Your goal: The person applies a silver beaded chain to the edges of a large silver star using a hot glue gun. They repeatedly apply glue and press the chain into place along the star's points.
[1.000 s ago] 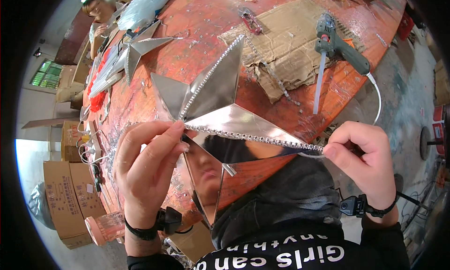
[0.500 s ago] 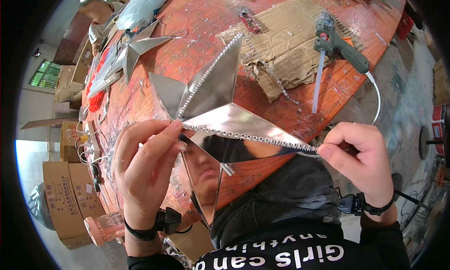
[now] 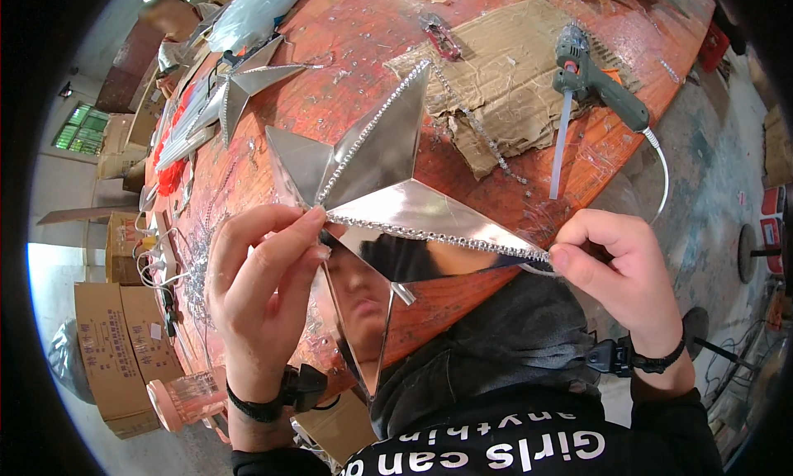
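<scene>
A mirror-finish silver star (image 3: 378, 152) leans over the table edge before me, one point toward my lap. A rhinestone chain (image 3: 425, 233) lies along the ridge of its right-hand point. My left hand (image 3: 263, 274) is closed at the star's centre, thumb and forefinger pinching the chain's inner end. At the outer tip, my right hand (image 3: 618, 269) pinches the other end between thumb and forefinger; whether it also grips the star's tip cannot be made out. A second strip of rhinestones (image 3: 372, 129) runs up the ridge of the upper point.
A green glue gun (image 3: 599, 80) with a glue stick rests on torn cardboard (image 3: 516, 71), near a loose rhinestone strip (image 3: 475, 121) and a red-handled cutter (image 3: 442, 38). Another star (image 3: 248, 81) lies at far left. Cartons (image 3: 124, 352) stand left; a person (image 3: 173, 30) is beyond.
My right hand has moved slightly left and up, bringing the chain's outer end in to the star's tip. My left hand and the star have shifted a little to the right.
</scene>
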Demonstrator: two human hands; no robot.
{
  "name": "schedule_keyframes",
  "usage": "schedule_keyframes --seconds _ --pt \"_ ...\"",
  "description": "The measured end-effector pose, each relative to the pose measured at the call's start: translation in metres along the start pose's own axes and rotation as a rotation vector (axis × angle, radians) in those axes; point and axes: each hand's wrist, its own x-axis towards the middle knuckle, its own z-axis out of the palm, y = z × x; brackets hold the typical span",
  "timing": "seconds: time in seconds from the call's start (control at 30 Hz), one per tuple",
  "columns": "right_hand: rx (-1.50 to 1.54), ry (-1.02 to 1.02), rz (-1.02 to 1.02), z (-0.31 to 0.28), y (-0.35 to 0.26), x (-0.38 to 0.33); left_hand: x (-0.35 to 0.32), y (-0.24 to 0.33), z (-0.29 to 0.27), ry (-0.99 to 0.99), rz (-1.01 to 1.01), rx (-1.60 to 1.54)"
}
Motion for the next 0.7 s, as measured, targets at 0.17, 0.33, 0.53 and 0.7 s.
schedule_keyframes --seconds 0.17,0.33,0.53,0.7 --pt "-0.01 0.033 -0.004 0.0 0.003 0.004 -0.004 0.003 0.004 0.034 -0.064 -0.013" --pt "-0.483 0.463 -0.501 0.005 -0.004 0.01 -0.012 0.007 0.009 0.091 -0.119 0.01" --pt "-1.1 0.362 -0.653 0.021 -0.029 0.002 -0.01 0.02 0.013 0.108 -0.144 0.05" --pt "-1.109 0.364 -0.655 0.033 -0.032 0.011 -0.017 0.023 0.014 0.139 -0.145 0.08"
